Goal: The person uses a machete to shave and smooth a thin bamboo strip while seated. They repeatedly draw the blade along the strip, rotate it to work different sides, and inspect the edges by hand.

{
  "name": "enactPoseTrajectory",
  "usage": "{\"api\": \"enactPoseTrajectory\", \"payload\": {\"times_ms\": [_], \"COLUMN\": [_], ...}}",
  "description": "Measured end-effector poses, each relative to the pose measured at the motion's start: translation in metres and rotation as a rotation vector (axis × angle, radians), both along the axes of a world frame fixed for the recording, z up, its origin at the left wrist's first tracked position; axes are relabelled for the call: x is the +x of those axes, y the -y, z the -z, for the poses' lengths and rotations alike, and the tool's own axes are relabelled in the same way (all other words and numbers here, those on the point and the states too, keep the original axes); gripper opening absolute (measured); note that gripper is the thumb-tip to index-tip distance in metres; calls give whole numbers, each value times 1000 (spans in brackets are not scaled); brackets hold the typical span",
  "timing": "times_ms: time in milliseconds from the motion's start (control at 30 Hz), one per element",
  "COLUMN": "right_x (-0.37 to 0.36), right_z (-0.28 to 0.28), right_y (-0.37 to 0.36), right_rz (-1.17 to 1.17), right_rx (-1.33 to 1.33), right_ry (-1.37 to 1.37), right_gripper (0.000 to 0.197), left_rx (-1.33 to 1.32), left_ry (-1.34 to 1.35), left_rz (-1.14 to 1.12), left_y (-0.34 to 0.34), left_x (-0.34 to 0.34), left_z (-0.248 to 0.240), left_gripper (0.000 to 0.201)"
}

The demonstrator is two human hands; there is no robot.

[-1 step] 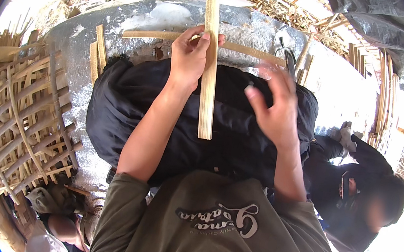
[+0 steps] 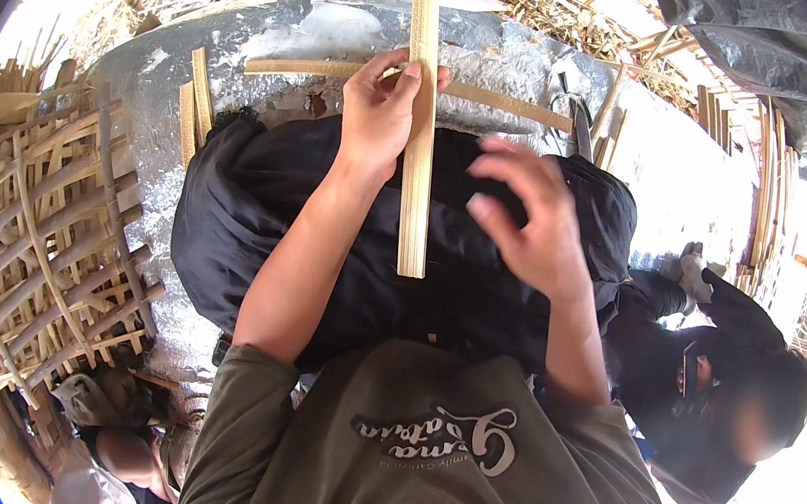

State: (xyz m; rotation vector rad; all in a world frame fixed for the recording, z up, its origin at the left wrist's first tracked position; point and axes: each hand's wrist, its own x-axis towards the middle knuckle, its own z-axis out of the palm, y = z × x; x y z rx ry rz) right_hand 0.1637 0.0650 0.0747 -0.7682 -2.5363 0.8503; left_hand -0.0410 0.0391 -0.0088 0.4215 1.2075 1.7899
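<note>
My left hand (image 2: 377, 113) is closed around a long, flat bamboo strip (image 2: 414, 203), thumb on top and fingertips showing past its right edge. The strip stands nearly upright in the view, its squared near end over the black cloth (image 2: 305, 230) on my lap. Behind it a second bamboo strip (image 2: 512, 106) lies crosswise; whether my left fingers touch that one I cannot tell. My right hand (image 2: 538, 223) hovers to the right of the held strip, apart from it. Its fingers are spread and slightly blurred, with nothing in them.
Beyond the crosswise strip's right end is a dark, blade-like thing (image 2: 581, 131). Short bamboo pieces (image 2: 197, 106) stand left of my lap. A woven bamboo lattice (image 2: 44, 228) fills the left side. Close on my right sits a person in dark clothes (image 2: 709, 390); another person's leg (image 2: 125, 455) shows lower left.
My right hand has moved left toward the held strip, its fingers curling a little more. My left hand and the strip stay nearly still.
</note>
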Motion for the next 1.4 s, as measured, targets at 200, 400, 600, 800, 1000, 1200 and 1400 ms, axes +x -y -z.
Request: {"api": "enactPoseTrajectory", "payload": {"times_ms": [200, 400, 600, 800, 1000, 1200, 1400], "right_x": [-3, -5, -4, 4, 10, -8, -25], "right_z": [24, 30, 26, 27, 21, 37, 42], "right_y": [27, 23, 29, 29, 20, 31, 43], "right_rz": [-261, -271, -245, -238, -196, 21, 46], "right_rx": [-480, -496, -548, -541, -514, -507, -424], "right_ry": [-87, -76, -31, -29, -32, -120, -150], "right_gripper": [22, 17, 13, 13, 11, 17, 19], "left_rx": [-3, -6, 4, 8, 7, 3, 4], "left_ry": [14, -46, -70, -47, -42, -64, -53], "left_rz": [16, 6, 1, -17, -33, -32, -40], "left_y": [0, -4, -4, -3, -3, -3, -3], "left_x": [0, -2, -4, -4, -5, -5, -3], "left_z": [2, 2, 6, 4, 5, 7, 6], "left_gripper": [28, 29, 28, 28, 31, 32, 30]}}
